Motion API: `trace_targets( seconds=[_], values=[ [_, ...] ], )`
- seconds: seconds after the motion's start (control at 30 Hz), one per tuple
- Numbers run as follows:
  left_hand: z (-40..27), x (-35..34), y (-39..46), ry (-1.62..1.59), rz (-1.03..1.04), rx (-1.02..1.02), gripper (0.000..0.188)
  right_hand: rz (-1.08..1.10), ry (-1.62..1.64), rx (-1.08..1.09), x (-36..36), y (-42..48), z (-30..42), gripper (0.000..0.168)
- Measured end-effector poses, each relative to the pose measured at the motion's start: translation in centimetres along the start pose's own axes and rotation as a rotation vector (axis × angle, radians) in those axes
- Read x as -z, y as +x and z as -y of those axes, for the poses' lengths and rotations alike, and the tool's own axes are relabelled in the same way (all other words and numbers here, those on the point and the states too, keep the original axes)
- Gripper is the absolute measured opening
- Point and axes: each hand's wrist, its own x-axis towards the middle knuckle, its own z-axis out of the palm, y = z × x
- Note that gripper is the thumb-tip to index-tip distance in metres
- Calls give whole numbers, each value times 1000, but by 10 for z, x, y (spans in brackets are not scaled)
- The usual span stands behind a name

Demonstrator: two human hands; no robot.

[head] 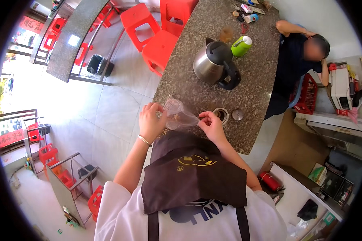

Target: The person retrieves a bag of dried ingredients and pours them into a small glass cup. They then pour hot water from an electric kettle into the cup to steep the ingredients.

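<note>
My left hand (153,120) pinches one side of a clear plastic bag (179,114) at the near edge of a speckled stone table (181,81). A little brownish matter shows inside the bag. The bag's gathered other end is between the fingers of my right hand (211,124). Just right of that hand, an uncovered round container (221,116) with a pale rim stands on the table, dark inside. Beside it lies a round metal lid (237,114). Beyond my hands stands a steel electric kettle (212,61) with a black lid and handle.
Past the kettle are a green bottle (241,46), a glass of brownish liquid (226,34), red scissors (244,28) and small items. A person (298,60) sits at the table's right side. Red plastic stools (160,48) stand along its left side; a black bin (100,65) is farther left.
</note>
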Motion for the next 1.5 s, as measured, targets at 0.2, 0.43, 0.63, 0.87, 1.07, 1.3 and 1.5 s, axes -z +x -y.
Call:
trace_targets(
  seconds=[0.2,0.43,0.63,0.87,1.07,1.3,1.5],
  values=[
    [-13,-2,-12,-94,1,24,14,-17,-208,78,-2,-9,25,25],
    [-29,-7,-21,-258,109,84,17,-122,-372,297,-13,6,32,17],
    [-15,-7,-25,-293,5,209,17,-139,-345,199,-6,9,23,8],
    [11,5,-15,-442,233,-104,77,-150,-340,287,-15,13,28,8],
    [44,-22,0,47,440,-286,125,-96,-265,271,-18,17,33,9],
    [56,-53,22,59,626,-355,102,-147,-361,322,-7,6,39,11],
    [69,-61,17,-201,571,-324,90,32,-472,419,-17,0,39,15]
  ],
)
